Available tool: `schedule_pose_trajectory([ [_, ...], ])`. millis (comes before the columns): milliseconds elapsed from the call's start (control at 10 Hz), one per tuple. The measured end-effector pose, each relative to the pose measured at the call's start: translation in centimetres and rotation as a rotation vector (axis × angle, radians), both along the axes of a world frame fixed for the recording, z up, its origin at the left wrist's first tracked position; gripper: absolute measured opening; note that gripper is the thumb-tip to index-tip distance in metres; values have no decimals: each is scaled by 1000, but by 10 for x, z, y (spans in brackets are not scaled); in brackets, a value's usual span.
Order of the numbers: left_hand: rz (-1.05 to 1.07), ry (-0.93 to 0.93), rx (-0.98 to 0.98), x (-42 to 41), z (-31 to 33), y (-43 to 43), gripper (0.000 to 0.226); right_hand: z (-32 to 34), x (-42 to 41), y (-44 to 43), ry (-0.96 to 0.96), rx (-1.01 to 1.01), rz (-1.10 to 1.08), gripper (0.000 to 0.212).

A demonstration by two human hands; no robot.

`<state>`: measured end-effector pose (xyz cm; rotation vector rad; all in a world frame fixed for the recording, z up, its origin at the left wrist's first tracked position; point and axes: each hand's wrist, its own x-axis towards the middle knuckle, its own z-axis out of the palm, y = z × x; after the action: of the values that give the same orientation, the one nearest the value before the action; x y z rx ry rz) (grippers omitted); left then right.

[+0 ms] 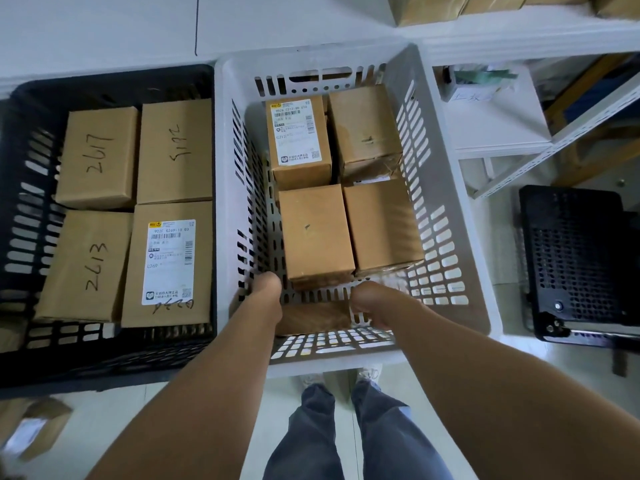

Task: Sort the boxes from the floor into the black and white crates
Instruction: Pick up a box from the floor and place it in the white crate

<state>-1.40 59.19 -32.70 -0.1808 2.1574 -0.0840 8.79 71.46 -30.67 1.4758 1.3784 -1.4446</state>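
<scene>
Both my hands reach down into the near end of the white crate (446,188). My left hand (265,289) and my right hand (369,303) grip the two ends of a brown cardboard box (313,318) held low against the crate's near wall. My fingers are hidden under the box. Several brown boxes fill the rest of the white crate; one at the far left carries a white label (298,133). The black crate (20,188) on the left holds several boxes, with handwritten numbers or a label (169,261).
One more cardboard box (33,427) lies on the floor at the lower left. A white metal shelf (498,109) stands to the right of the crates, and a black perforated crate (575,261) sits on the floor further right. My legs stand just behind the white crate.
</scene>
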Motion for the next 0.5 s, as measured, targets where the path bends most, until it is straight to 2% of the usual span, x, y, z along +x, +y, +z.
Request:
schedule_pose_trajectory([
  [100, 1110, 65, 483, -1, -10, -4, 48, -10, -7, -1, 50, -2, 358, 29],
  [200, 1205, -68, 496, 7, -12, -3, 47, -10, -5, 6, 39, 52, 253, 32],
  [300, 1233, -161, 527, 17, -6, 7, 51, -16, 4, 30, 59, 195, 157, 23],
  [400, 1352, -189, 608, 21, -4, 17, 53, -21, 9, 48, 71, 243, 56, 26],
  [500, 1434, -191, 644, 21, -5, 19, 52, -22, 12, 53, 85, 228, 111, 33],
])
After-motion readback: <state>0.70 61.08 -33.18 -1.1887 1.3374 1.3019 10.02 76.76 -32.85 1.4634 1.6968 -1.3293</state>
